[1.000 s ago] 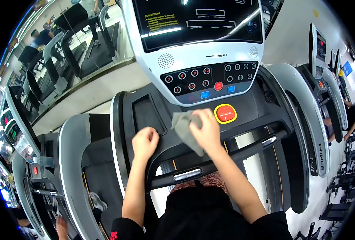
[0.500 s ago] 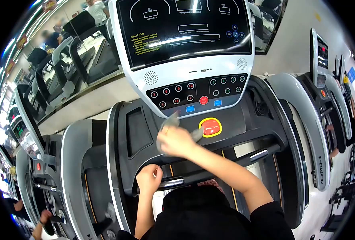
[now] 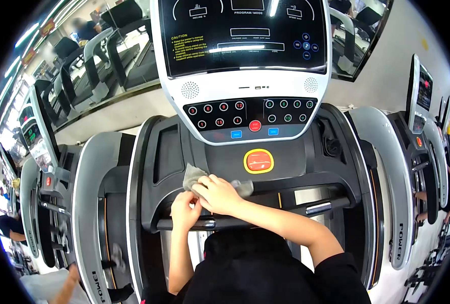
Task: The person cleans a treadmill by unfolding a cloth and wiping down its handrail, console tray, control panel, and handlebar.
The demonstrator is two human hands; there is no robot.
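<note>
A grey-green cloth (image 3: pixel 193 175) is bunched in my right hand (image 3: pixel 219 195), its fingers curled round it; one end sticks up past the fingers and another hangs out to the right. My left hand (image 3: pixel 185 210) touches the right one from below left, fingers curled in; what it holds, if anything, is hidden. Both hands are over the front edge of the treadmill's black deck, above the handlebar (image 3: pixel 318 207). Beyond them are the red button with a yellow rim (image 3: pixel 259 161) and the white console (image 3: pixel 245 81) with its dark screen.
Other treadmills stand at the left (image 3: pixel 90 202) and the right (image 3: pixel 387 167). A mirror (image 3: pixel 108 61) behind reflects more machines and a person. Another person's arm (image 3: pixel 67 286) shows at the lower left, and people are partly visible at the far right.
My right hand has moved left with the cloth and come down against my left hand. My left hand has risen slightly since half a second ago. The camera view has shifted.
</note>
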